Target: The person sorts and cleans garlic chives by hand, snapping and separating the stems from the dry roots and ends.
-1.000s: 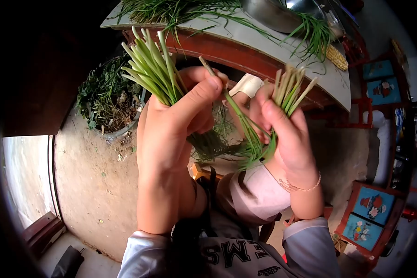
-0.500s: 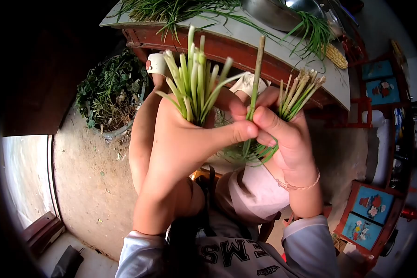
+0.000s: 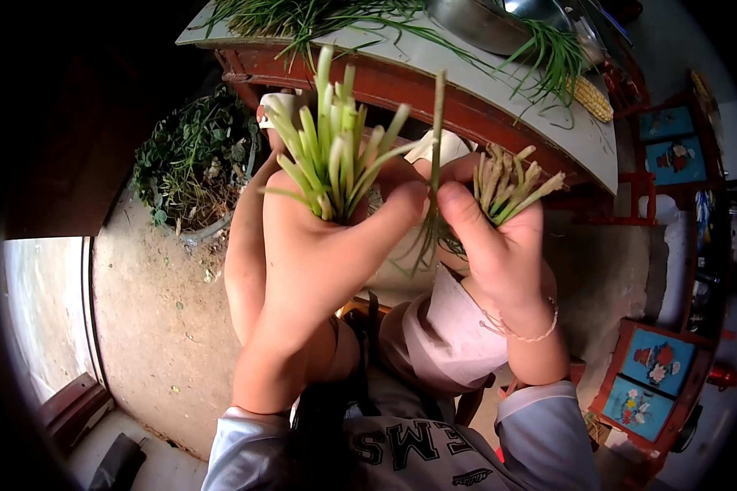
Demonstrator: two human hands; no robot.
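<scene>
My left hand (image 3: 323,241) is closed around a bunch of chives (image 3: 336,151), their pale, clean-looking white-green ends fanning upward. A single chive stalk (image 3: 437,123) stands upright by the left thumb tip, its green leaves hanging below. Wrapped round a second bunch of chives (image 3: 504,184), with browner, drier ends, is my right hand (image 3: 504,241). The right thumb lies close to the single stalk; whether it touches is unclear. Much of both bunches' leaves is hidden behind the hands.
On the table (image 3: 540,110) ahead lie a pile of chives (image 3: 295,20), a metal basin (image 3: 475,24) and a corn cob (image 3: 591,98). A container of leafy scraps (image 3: 192,164) sits on the floor at left. Red cabinets with blue panels (image 3: 659,353) stand at right.
The single stalk has shifted left and lower with my left hand, its leaves drawn away from the right-hand bunch. The right-hand bunch has dropped slightly, and my fingertips are further apart.
</scene>
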